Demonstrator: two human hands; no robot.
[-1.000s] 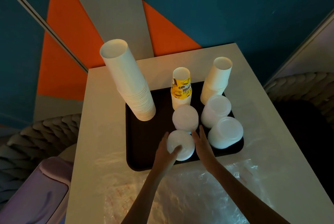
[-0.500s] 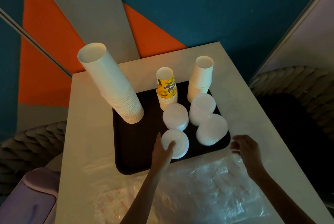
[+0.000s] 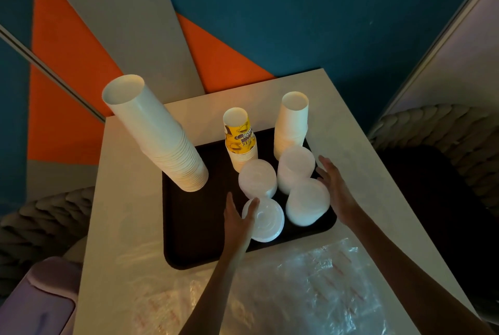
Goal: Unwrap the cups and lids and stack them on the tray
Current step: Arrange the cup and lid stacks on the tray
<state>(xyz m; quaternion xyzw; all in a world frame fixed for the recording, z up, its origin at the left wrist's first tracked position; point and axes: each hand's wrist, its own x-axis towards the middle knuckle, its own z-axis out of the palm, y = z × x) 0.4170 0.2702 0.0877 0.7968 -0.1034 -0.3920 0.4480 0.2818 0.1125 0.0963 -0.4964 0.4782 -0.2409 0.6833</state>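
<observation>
A dark tray (image 3: 194, 226) lies on a pale table (image 3: 129, 199). On it stand a tall leaning stack of white cups (image 3: 159, 140), a short stack topped by a yellow printed cup (image 3: 239, 137) and a white cup stack (image 3: 293, 121). Several stacks of white lids sit in front. My left hand (image 3: 237, 220) rests against the left side of the nearest lid stack (image 3: 266, 222), thumb on its top. My right hand (image 3: 334, 186), fingers straight, touches the right side of the two right-hand lid stacks (image 3: 307, 201).
Crumpled clear plastic wrap (image 3: 310, 288) covers the table's near part. A woven grey seat (image 3: 442, 126) stands to the right and another (image 3: 40, 221) to the left. A lilac bin lid (image 3: 40, 305) shows at bottom left. The wall behind is teal, orange and grey.
My right hand left the nearest lid stack, swung out over the table's right side, then came in against the right-hand lid stacks. My left hand stayed on the nearest lid stack.
</observation>
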